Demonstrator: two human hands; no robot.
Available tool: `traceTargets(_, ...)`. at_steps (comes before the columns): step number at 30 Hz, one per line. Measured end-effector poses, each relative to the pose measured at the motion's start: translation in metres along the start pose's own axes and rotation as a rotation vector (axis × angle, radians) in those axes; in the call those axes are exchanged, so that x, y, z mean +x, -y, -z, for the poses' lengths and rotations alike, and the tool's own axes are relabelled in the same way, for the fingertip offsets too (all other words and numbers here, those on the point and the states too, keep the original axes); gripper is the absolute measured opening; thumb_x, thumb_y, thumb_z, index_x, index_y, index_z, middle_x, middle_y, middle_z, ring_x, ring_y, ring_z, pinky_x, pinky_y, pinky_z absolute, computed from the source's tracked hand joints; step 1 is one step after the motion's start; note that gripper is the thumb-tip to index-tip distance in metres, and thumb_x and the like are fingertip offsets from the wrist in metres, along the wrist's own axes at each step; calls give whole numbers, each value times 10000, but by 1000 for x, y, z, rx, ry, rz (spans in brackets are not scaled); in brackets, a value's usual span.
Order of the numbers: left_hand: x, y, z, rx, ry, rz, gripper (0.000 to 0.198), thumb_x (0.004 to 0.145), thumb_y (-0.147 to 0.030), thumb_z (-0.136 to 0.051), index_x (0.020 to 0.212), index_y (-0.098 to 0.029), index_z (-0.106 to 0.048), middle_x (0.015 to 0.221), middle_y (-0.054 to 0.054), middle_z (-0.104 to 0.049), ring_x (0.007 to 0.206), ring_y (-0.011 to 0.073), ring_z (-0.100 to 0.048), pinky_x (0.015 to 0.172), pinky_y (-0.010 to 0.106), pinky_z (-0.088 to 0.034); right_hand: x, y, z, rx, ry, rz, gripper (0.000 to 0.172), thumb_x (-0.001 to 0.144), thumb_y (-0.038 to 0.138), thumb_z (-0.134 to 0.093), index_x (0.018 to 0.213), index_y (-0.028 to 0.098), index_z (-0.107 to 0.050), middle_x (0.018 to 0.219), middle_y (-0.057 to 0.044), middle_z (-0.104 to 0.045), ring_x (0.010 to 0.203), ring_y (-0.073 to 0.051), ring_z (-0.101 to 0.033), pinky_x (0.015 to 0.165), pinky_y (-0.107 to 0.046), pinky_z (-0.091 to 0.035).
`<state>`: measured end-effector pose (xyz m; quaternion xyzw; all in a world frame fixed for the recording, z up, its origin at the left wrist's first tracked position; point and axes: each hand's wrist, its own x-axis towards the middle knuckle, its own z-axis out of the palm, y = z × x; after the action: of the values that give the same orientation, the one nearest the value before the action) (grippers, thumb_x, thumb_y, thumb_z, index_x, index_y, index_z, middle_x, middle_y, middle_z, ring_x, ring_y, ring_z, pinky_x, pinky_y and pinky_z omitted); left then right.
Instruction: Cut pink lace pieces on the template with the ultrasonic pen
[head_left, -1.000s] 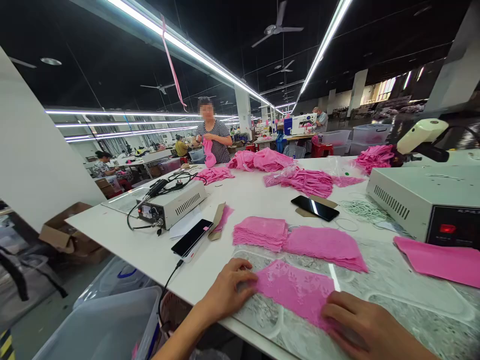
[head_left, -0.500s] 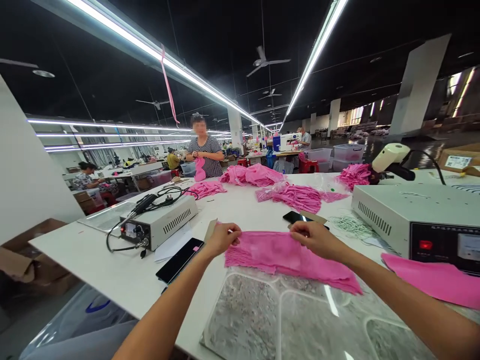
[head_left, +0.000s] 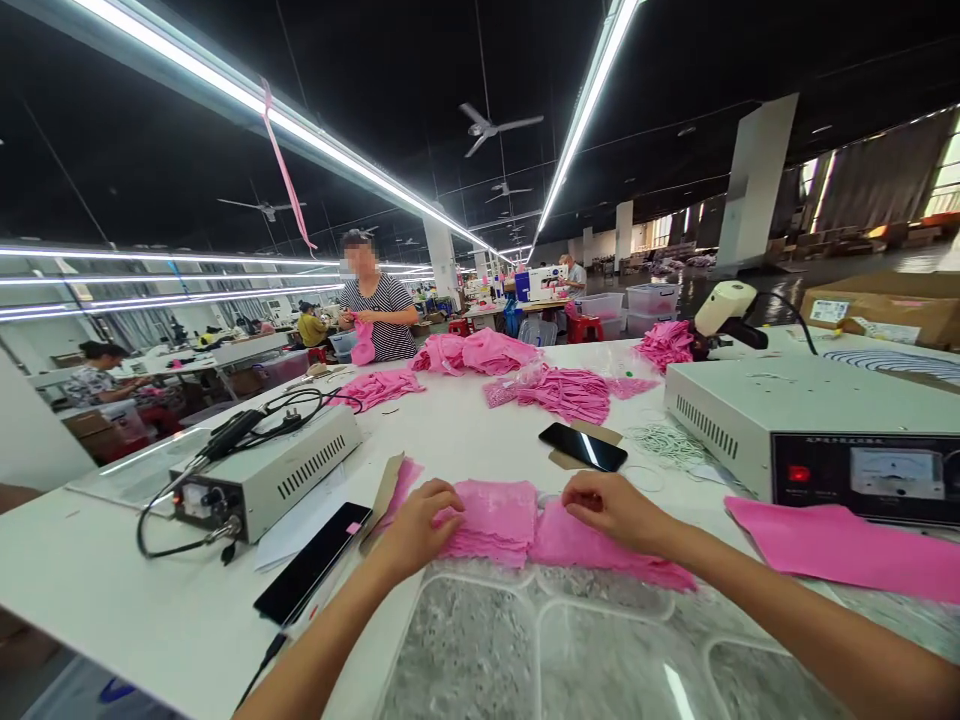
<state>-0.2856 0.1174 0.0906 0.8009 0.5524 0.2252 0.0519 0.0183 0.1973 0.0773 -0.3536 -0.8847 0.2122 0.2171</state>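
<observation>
My left hand [head_left: 420, 525] rests at the left edge of a layered stack of pink fabric pieces [head_left: 495, 525], its thumb and fingers apart. Loosely curled, with a gap between thumb and fingers, my right hand [head_left: 619, 510] is over the upper edge of another pink fabric piece [head_left: 607, 555]. That piece lies flat against the stack's right side. Both are at the far edge of a clear sheet over a grey marbled surface [head_left: 480, 640]. Left of my left hand, a bit of pink fabric [head_left: 405, 485] lies by a cardboard strip [head_left: 386, 500].
A control box with a cable and handpiece [head_left: 277, 480] stands left, behind a black tablet [head_left: 311, 560]. On the right are a larger box with a meter [head_left: 817, 420], a phone [head_left: 583, 446] and pink cloth [head_left: 840, 550]. A co-worker [head_left: 375, 310] holds pink fabric across the table.
The pink piece stretched between my hands now lies down on the fabric. My left hand's fingers have spread. The view has turned to the right.
</observation>
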Motion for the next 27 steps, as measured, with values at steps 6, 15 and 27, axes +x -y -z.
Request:
traceTargets(6, 34, -75, -50, 67, 216, -262, 203, 778, -261, -769, 941, -188, -673, 1073, 50, -651, 1053, 232, -593, 980, 431, -434, -55, -22, 26, -56, 24, -69, 146, 678, 128, -631, 810, 190, -642, 799, -29, -647, 705, -189, -565, 630, -291, -417)
traceTargets(15, 59, -77, -53, 88, 346, -231, 236, 962, -320, -573, 1123, -151, -610, 1115, 71, -632, 951, 184, -638, 837, 384, -547, -53, -39, 25, 53, 59, -29, 287, 878, 277, -534, 609, 180, -562, 642, 7, -567, 629, -142, -517, 598, -269, -395)
traceTargets(27, 57, -80, -46, 36, 204, -171, 225, 964, -322, -569, 1104, -152, -615, 1101, 69, -634, 946, 180, -635, 834, 379, -545, -57, -41, 32, 25, -73, -39, 172, 786, 157, -491, 741, 184, -655, 755, -26, -667, 667, -170, -582, 612, -277, -436)
